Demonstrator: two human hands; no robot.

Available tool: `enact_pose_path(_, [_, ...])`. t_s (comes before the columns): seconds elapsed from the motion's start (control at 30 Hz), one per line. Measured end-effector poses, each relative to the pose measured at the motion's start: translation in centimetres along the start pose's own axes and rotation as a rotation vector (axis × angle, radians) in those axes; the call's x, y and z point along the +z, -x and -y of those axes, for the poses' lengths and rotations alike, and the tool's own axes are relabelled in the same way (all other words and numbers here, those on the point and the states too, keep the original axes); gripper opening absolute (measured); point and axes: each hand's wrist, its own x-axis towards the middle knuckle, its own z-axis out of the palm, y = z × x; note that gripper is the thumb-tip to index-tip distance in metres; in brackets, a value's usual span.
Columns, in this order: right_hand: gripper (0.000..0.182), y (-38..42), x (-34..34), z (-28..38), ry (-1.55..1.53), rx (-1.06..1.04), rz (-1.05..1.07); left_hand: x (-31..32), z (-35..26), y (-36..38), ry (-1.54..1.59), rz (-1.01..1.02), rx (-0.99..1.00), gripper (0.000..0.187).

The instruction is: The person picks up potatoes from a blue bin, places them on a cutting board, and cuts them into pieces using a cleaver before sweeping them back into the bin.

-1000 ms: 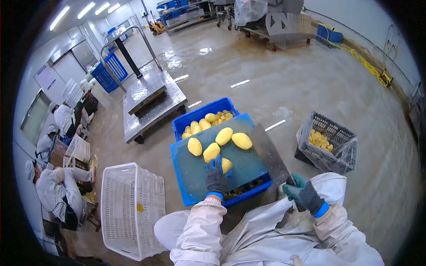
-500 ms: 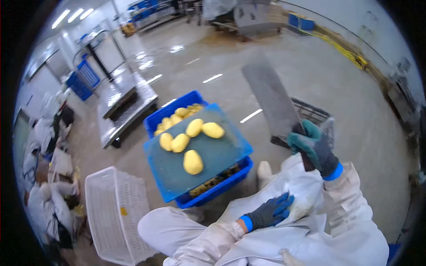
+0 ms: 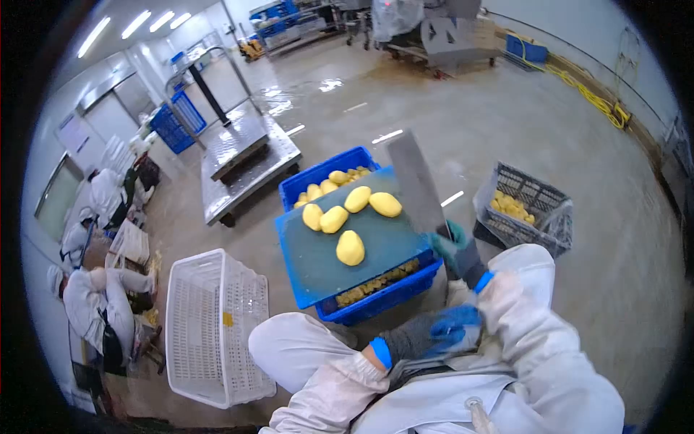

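Grip of the right hand (image 3: pixel 452 252) is closing firmly around the handle of a broad-bladed knife (image 3: pixel 418 177), its blade angling upward by the right side of a blue-green board (image 3: pixel 303 264), while the left hand (image 3: pixel 436 331) is lying low by the lap, fingers curling, and from where I am standing I cannot tell whether it is holding anything. One yellow potato (image 3: pixel 350 249) is sitting nearer the person than four more potatoes (image 3: pixel 333 220) grouped on that board, which is resting across a blue crate (image 3: pixel 428 281), a white basket (image 3: pixel 247 318) standing at its left.
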Motion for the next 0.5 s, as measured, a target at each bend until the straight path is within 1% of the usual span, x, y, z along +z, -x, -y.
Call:
enact_pose_path(0.03, [0.009,2.0,0.8,-1.2,-0.024,0.005,-0.093,-0.9,-0.5,-0.3,0.07,-0.121,-0.122,0.03])
enact_pose_path(0.07, [0.009,4.0,1.2,-2.9,-0.031,-0.029,-0.169,-0.4,0.7,0.1,0.063,-0.137,-0.123,0.03])
enact_pose_path(0.1, [0.008,5.9,1.4,-4.4,-0.039,-0.059,-0.248,0.6,3.0,0.6,-0.049,0.077,-0.241,0.028])
enact_pose_path(0.13, [0.009,8.0,1.1,-4.7,0.032,0.007,-0.253,1.1,4.3,1.0,-0.161,0.294,-0.36,0.027])
enact_pose_path(0.17, [0.012,9.6,0.9,-4.4,0.102,0.072,-0.26,1.1,0.6,0.7,-0.159,0.322,-0.414,0.025])
enact_pose_path(0.23, [0.011,10.0,1.1,-4.2,-0.166,0.045,-0.243,3.7,1.8,4.1,-0.091,0.239,-0.562,0.029])
enact_pose_path(0.27, [0.011,9.8,0.9,-4.5,-0.058,0.006,-0.24,4.9,6.0,6.8,0.335,0.046,-0.548,0.033])
enact_pose_path(0.3, [0.011,9.1,1.0,-4.0,-0.057,-0.001,-0.237,3.3,4.9,6.8,0.435,-0.154,-0.654,0.036])
enact_pose_path(0.33, [0.011,8.3,1.2,-3.1,-0.008,-0.045,-0.225,3.2,8.2,8.5,0.349,-0.548,-0.512,0.036])
enact_pose_path(0.37, [0.01,7.5,1.4,-1.8,0.043,-0.09,-0.214,-0.1,8.0,8.4,-0.097,-0.624,-0.62,0.038])
enact_pose_path(0.4, [0.008,6.4,2.4,0.5,-0.055,-0.188,-0.176,-3.1,7.2,9.5,-0.84,-0.586,-0.464,0.044])
enact_pose_path(0.43, [0.008,5.2,2.6,2.6,-0.05,-0.193,-0.171,-5.3,8.0,10.6,-0.506,-0.882,-0.628,0.048])
enact_pose_path(0.47, [0.008,3.9,2.8,4.5,0.003,-0.114,-0.095,-7.5,9.6,11.7,-0.143,-1.152,-0.772,0.051])
enact_pose_path(0.5, [0.009,2.7,3.0,6.3,0.056,-0.032,-0.021,-9.5,10.7,12.6,-0.125,-1.212,-0.784,0.05])
